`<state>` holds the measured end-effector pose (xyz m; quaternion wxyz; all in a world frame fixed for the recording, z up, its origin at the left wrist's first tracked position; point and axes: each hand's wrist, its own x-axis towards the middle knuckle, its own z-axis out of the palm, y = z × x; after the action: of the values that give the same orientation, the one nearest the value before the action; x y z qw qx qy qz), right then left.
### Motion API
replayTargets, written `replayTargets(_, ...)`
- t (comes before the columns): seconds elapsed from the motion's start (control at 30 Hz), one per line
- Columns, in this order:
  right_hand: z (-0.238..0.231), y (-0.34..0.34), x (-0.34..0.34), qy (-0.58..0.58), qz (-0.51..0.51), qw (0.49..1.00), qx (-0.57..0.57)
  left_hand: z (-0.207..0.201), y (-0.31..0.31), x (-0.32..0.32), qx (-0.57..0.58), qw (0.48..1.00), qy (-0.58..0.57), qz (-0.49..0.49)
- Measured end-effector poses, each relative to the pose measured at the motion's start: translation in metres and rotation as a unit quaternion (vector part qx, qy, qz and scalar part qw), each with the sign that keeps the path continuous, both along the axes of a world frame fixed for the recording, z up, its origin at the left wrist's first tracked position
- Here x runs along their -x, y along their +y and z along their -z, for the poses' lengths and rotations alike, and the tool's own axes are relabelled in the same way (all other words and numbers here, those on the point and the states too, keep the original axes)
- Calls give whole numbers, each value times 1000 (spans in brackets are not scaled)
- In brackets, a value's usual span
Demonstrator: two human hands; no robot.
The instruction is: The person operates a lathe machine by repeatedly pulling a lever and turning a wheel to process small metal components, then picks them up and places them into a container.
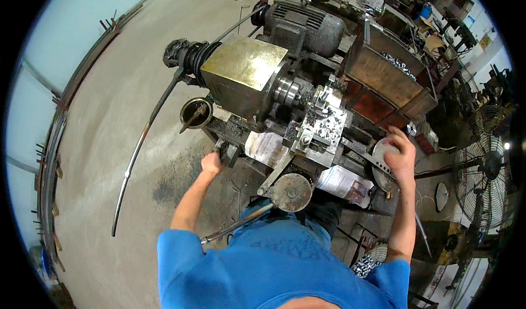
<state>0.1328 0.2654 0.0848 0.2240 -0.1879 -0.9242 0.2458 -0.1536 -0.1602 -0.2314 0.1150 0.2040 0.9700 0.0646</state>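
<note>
A small metal lathe [244, 98] with a brass-coloured top plate stands before me. At its left front, my left hand [212, 163] is closed around a dark metal handle [221, 148], mostly covered by the fingers. On the right, my right hand [401, 154] is bent over the upper edge of a round handwheel [382, 172], fingers curled and thumb apart from them. A shiny chuck [287, 91] faces the cross slide [324, 127], which is strewn with metal chips. Closer to my body, a round metal disc [291, 192] with a long lever bar [238, 223] juts out.
An electric motor [304, 26] sits behind the lathe. A rusty metal bin [383, 62] holding small shiny parts stands at the back right. A bowl with a brush [195, 114] is at the left. A long rod [139, 144] slopes down left. A fan [489, 169] stands right.
</note>
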Motion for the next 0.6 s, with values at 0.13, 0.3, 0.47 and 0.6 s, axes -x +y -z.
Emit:
replayTargets(0.13, 41, 35, -75, -33, 141, 985, 94, -16, -6, 51, 156, 979, 8, 135)
replayTargets(0.3, 97, 102, -192, -96, 292, 949, 66, -20, -4, 58, 181, 974, 2, 137)
replayTargets(0.47, 157, 128, -290, -216, 434, 874, 22, -62, 3, 25, 93, 990, 55, 89)
replayTargets(0.6, 191, 128, -316, -252, 427, 861, -115, -87, 34, 33, 114, 988, 70, 72)
